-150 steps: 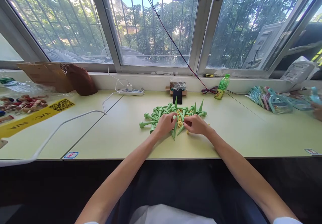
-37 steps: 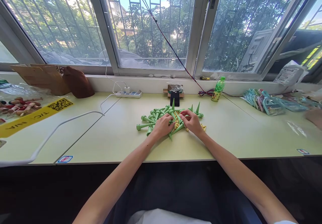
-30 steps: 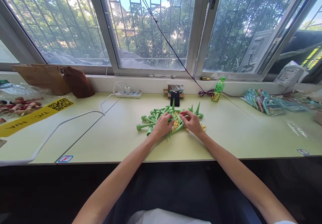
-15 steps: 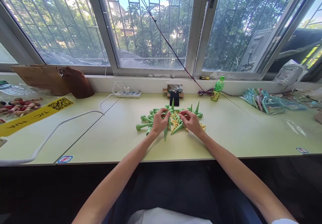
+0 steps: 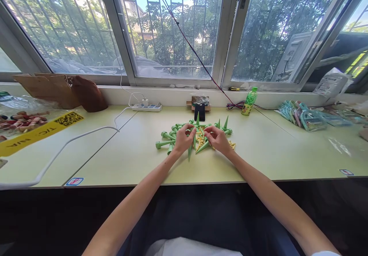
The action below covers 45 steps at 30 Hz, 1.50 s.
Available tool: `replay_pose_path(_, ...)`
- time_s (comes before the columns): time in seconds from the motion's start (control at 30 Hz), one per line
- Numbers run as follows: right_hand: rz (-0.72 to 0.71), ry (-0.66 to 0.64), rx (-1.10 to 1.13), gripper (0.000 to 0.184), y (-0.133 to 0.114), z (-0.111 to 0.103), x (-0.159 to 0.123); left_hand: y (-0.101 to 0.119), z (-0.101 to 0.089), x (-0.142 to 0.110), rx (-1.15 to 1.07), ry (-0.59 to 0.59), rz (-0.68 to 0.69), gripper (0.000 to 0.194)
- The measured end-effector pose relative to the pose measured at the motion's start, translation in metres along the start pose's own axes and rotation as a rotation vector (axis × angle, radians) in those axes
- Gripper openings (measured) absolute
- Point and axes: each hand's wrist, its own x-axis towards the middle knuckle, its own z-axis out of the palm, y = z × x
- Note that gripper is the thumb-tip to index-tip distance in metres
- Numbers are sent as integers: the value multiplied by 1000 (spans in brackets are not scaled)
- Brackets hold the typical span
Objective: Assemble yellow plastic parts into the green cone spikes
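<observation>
The fingers (image 5: 189, 126) of the left hand (image 5: 181, 140) curl over the pile of green spikes (image 5: 202, 146), thumb and forefinger near each other, while those of the right hand (image 5: 219, 138) bend toward their thumb just across from them; whether either set is clamped on a piece, I cannot tell. Between and below the hands, small yellow pieces (image 5: 199, 138) lie among the spikes on the worktop (image 5: 129, 160), with a few more beside the right wrist. Behind the pile are a dark phone (image 5: 199, 114) and, farther right, a green-capped bottle (image 5: 248, 102).
</observation>
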Motion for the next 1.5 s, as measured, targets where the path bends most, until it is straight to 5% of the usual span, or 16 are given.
replay_pose_path(0.27, 16, -67, 28, 29, -1, 1, -1, -6, 1, 1, -127, -1, -75, 29)
replay_pose_path(1.5, 20, -84, -24, 34, -3, 0, -1, -2, 1, -1, -36, -168, 34, 33)
